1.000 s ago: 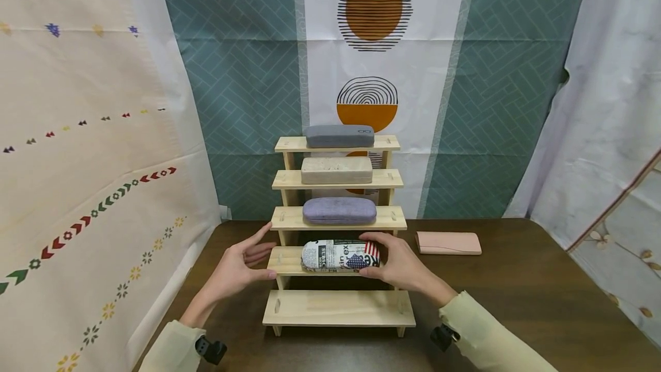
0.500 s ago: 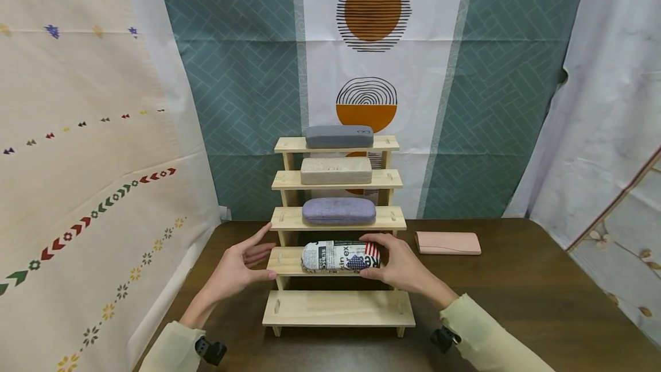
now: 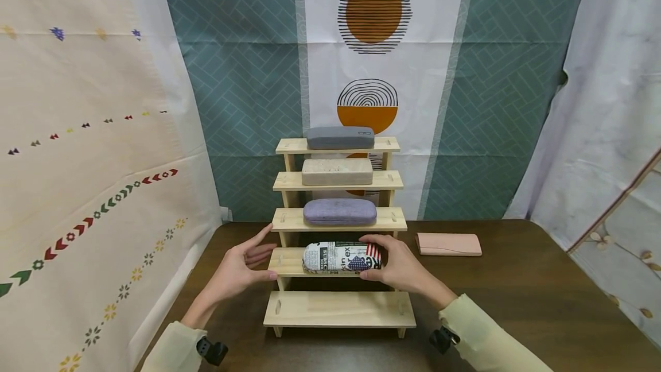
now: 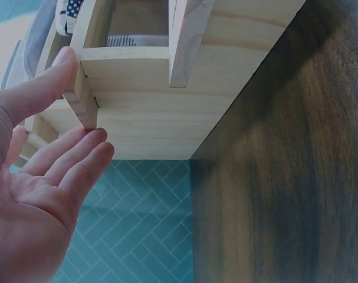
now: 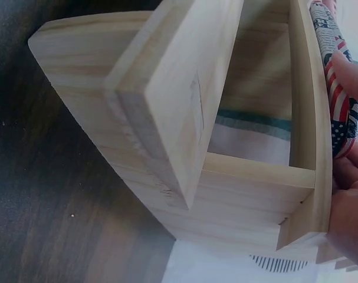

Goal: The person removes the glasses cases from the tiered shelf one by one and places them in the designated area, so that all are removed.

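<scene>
A tiered wooden display stand (image 3: 338, 307) stands on the table. On its second step from the bottom lies a glasses case (image 3: 333, 257) printed with newspaper text and a flag pattern. My right hand (image 3: 400, 266) holds this case by its right end, thumb at the front and fingers behind. The flag-printed end of the case (image 5: 339, 112) shows beside the fingers in the right wrist view. At the left end of the same step, my left hand (image 3: 234, 266) pinches the board, thumb on one edge and fingertips (image 4: 96, 135) against the other.
Higher steps carry a purple glasses case (image 3: 339, 212), a beige case (image 3: 337, 171) and a grey case (image 3: 341, 138). A pink case (image 3: 448, 244) lies on the brown table (image 3: 496, 303) to the right. Patterned cloths (image 3: 248, 90) hang behind and at both sides.
</scene>
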Demonstrator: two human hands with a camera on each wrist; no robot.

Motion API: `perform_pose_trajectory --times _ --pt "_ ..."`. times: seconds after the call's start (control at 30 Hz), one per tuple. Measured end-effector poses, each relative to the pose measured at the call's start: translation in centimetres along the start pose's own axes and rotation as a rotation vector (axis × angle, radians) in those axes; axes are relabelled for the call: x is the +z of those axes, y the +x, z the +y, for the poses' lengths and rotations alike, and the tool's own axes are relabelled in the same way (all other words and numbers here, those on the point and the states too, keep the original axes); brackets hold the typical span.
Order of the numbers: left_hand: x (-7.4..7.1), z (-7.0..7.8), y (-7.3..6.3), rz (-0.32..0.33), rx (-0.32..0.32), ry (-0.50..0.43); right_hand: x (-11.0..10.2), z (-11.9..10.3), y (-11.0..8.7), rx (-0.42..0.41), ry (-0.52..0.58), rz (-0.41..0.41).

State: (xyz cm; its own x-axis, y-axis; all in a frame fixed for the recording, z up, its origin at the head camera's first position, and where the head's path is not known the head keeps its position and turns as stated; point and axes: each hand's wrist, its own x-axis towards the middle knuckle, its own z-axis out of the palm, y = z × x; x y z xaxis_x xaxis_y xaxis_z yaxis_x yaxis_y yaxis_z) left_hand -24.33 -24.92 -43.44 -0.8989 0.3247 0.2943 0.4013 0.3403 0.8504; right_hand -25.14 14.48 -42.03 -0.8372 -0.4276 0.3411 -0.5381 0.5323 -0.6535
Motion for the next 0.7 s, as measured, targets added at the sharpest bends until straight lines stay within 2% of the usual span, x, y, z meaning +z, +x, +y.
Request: perform_pose_trajectory --times 0.3,0.7 --pt "0.06 -0.08 0.07 0.0 0.014 -0.002 -0.02 -0.12 -0.04 0.013 0.01 0.009" --pt "0.07 0.08 -0.02 0.007 0.007 0.007 0.07 -0.44 -0.31 0.031 0.143 0.045"
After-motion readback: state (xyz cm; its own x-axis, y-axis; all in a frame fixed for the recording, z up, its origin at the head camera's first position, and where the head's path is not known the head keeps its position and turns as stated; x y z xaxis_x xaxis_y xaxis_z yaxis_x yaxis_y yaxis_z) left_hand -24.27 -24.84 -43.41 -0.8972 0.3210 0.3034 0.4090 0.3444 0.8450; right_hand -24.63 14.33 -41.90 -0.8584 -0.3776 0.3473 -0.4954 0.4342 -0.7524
